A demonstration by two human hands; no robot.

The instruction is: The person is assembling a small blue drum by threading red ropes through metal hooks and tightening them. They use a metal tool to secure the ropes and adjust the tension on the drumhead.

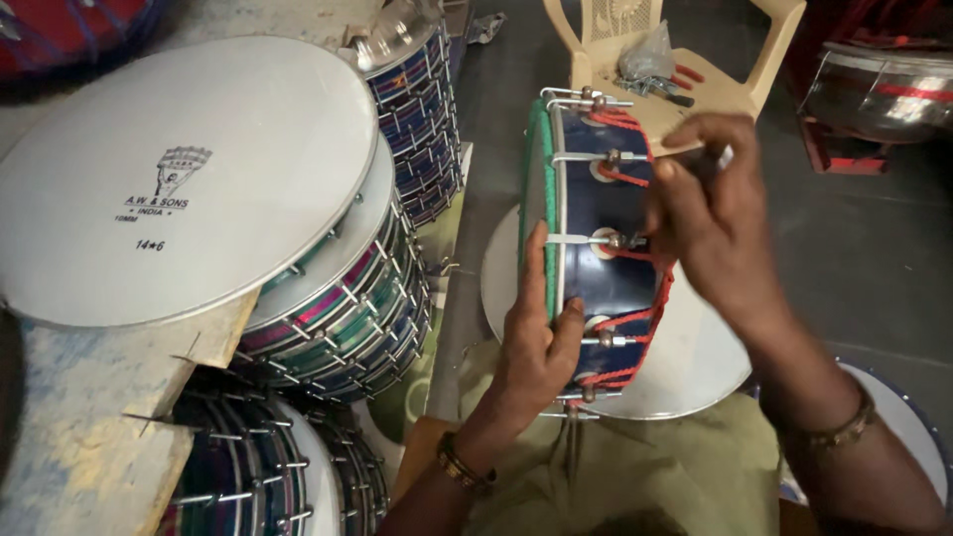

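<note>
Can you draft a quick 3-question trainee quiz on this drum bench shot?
1. True or false: the left hand grips the rim of the blue drum standing on edge.
2. What colour is the cord laced along the drum's side? A green, B red, C white.
3. What stands behind the drum with tools on its seat?

Key: 1 true. 2 B. 3 a beige plastic chair; the right hand works at the drum's lacing in front of it.

stacked drums (342,298) | loose drumhead (179,179) | plastic chair (695,60) (pliers (670,84) on seat) | wooden plank (89,417)
</note>
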